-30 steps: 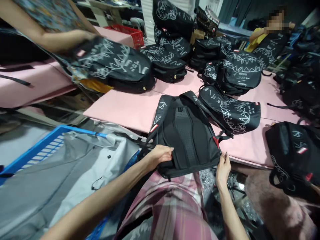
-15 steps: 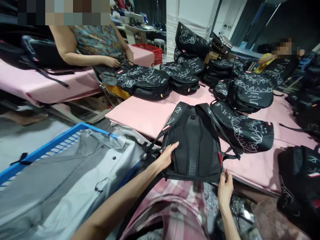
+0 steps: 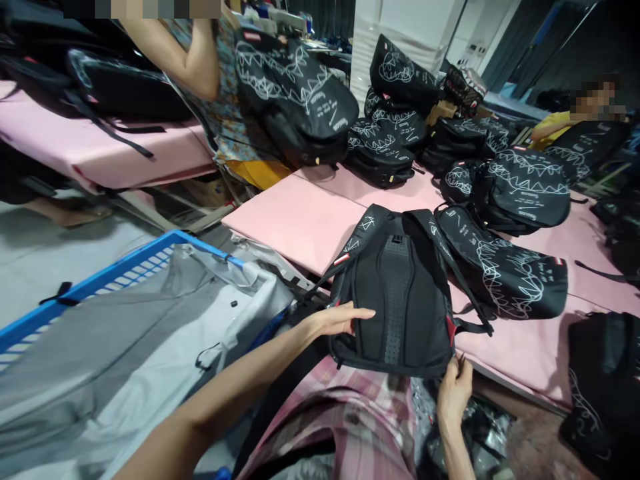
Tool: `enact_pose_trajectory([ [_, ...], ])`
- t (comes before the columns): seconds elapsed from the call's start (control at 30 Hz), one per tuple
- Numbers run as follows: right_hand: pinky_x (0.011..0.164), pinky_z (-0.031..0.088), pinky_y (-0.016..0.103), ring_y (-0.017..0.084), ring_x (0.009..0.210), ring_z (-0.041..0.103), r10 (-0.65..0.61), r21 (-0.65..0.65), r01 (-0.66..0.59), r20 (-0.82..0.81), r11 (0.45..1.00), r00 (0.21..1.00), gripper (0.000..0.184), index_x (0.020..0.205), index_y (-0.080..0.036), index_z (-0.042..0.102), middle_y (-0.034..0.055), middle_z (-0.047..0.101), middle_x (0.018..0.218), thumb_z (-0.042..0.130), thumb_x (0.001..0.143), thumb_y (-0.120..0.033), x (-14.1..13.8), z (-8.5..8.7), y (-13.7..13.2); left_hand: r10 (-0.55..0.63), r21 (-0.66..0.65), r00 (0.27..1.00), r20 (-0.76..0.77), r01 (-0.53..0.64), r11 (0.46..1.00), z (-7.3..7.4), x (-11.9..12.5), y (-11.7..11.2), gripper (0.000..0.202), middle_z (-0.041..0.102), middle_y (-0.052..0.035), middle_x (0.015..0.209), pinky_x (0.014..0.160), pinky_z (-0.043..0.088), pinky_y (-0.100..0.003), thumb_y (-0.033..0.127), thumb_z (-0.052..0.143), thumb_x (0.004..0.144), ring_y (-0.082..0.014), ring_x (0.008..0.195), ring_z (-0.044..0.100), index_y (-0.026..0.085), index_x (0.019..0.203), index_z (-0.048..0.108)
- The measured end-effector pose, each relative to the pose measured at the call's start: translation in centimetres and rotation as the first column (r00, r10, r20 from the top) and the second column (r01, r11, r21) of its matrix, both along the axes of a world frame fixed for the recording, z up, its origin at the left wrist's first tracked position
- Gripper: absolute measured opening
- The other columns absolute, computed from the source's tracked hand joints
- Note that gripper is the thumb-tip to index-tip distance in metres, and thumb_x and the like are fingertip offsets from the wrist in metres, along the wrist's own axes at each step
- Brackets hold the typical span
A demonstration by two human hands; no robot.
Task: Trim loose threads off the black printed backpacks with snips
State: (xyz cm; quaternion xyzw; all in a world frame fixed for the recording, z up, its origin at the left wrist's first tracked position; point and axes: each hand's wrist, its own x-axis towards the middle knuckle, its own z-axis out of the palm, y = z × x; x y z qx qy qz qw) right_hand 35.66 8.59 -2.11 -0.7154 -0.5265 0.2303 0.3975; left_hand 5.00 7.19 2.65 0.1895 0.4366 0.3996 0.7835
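Note:
A black backpack [image 3: 424, 300] lies in front of me at the near edge of the pink-covered table, its padded back panel and shoulder straps facing up. My left hand [image 3: 345, 321] grips its left side, with the thumb stretched over the panel and the other fingers mostly hidden. At the lower right corner, my right hand [image 3: 456, 383] is closed on the backpack's edge, near a red patch on its side. Just right of it rests another black backpack [image 3: 505, 267] with white scribble print.
To my left stands a blue crate [image 3: 100, 280] lined with grey sheeting. Across the pink table [image 3: 290, 217], a co-worker holds a printed backpack [image 3: 305, 100]. More backpacks [image 3: 530, 183] are piled at the back, and one [image 3: 603, 387] sits at right. Another person in yellow is farther off.
The co-worker's printed backpack has gone from lying on the table to being raised and tilted. My left hand has slid a little lower and inward on the panel. The view has shifted slightly.

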Motion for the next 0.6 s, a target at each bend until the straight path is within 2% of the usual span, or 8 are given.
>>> enact_pose_trajectory([
  [0.17,0.08,0.038,0.033,0.025,0.091,0.053,0.003,-0.006,-0.003,-0.005,1.0,1.0,0.044,0.104,-0.013,0.055,0.0128,0.06,0.099,0.04,0.08,-0.047,-0.3,0.3,0.1,0.002,-0.027,0.997,-0.078,-0.004,1.0,0.2,0.7,0.6,0.062,0.067,-0.0129,0.101,0.077,0.05,-0.04,0.038,0.079,0.054,-0.0265,0.092,0.063,0.014,0.108,0.06],
  [0.27,0.081,0.039,0.033,0.025,0.091,0.054,0.009,-0.03,-0.009,-0.005,1.0,1.0,0.045,0.103,-0.013,0.055,0.0131,0.061,0.099,0.04,0.079,-0.048,0.0,0.4,0.2,0.061,0.046,0.989,-0.137,-0.055,0.997,0.8,1.5,-0.5,0.058,0.066,-0.0122,0.106,0.08,0.05,-0.041,0.045,0.071,0.063,-0.0263,0.097,0.061,0.016,0.112,0.058],
  [0.37,0.081,0.039,0.033,0.024,0.092,0.054,0.038,-0.037,-0.039,-0.038,0.999,0.999,0.045,0.102,-0.014,0.056,0.0127,0.061,0.1,0.043,0.078,-0.049,0.4,0.2,0.3,0.066,0.188,0.926,-0.372,0.005,0.982,1.7,1.4,-2.3,0.044,0.068,-0.0095,0.097,0.081,0.049,-0.037,0.047,0.06,0.074,-0.0236,0.094,0.062,0.016,0.106,0.061],
  [0.4,0.081,0.039,0.032,0.024,0.092,0.055,0.046,-0.034,-0.048,-0.054,0.998,0.997,0.044,0.102,-0.014,0.056,0.0125,0.061,0.1,0.043,0.078,-0.05,0.5,0.1,0.3,0.055,0.217,0.838,-0.542,0.077,0.973,2.0,1.0,-2.7,0.037,0.069,-0.0087,0.089,0.079,0.049,-0.036,0.045,0.058,0.077,-0.0233,0.09,0.063,0.016,0.1,0.063],
  [0.43,0.081,0.04,0.032,0.023,0.091,0.055,0.052,-0.03,-0.054,-0.068,0.998,0.996,0.044,0.102,-0.014,0.056,0.0123,0.061,0.101,0.044,0.078,-0.05,0.6,0.0,0.2,0.048,0.21,0.685,-0.727,0.156,0.965,2.4,0.6,-2.8,0.031,0.068,-0.0082,0.08,0.077,0.048,-0.035,0.042,0.055,0.079,-0.0237,0.085,0.064,0.015,0.091,0.065],
  [0.53,0.081,0.04,0.031,0.022,0.09,0.055,0.049,-0.023,-0.051,-0.093,0.998,0.994,0.043,0.102,-0.014,0.056,0.012,0.061,0.102,0.044,0.079,-0.049,0.6,-0.3,0.2,0.087,0.107,0.08,-0.993,0.3,0.948,3.6,-0.9,-1.5,0.032,0.065,-0.0081,0.068,0.072,0.046,-0.036,0.04,0.048,0.085,-0.0252,0.076,0.063,0.016,0.072,0.066],
  [0.57,0.081,0.04,0.031,0.022,0.091,0.055,0.047,-0.02,-0.05,-0.095,0.999,0.994,0.043,0.103,-0.014,0.056,0.012,0.061,0.102,0.044,0.079,-0.048,0.6,-0.4,0.2,0.14,0.121,-0.033,-0.99,0.326,0.937,3.8,-1.2,-0.5,0.033,0.066,-0.0075,0.072,0.071,0.045,-0.034,0.04,0.046,0.086,-0.0243,0.077,0.063,0.017,0.074,0.066],
  [0.6,0.081,0.04,0.031,0.022,0.091,0.055,0.048,-0.017,-0.05,-0.096,0.999,0.994,0.043,0.103,-0.014,0.056,0.012,0.061,0.103,0.044,0.079,-0.048,0.7,-0.4,0.2,0.211,0.17,-0.079,-0.974,0.355,0.919,3.9,-1.3,0.8,0.031,0.067,-0.0062,0.079,0.071,0.044,-0.032,0.039,0.044,0.088,-0.0225,0.079,0.063,0.019,0.079,0.067],
])
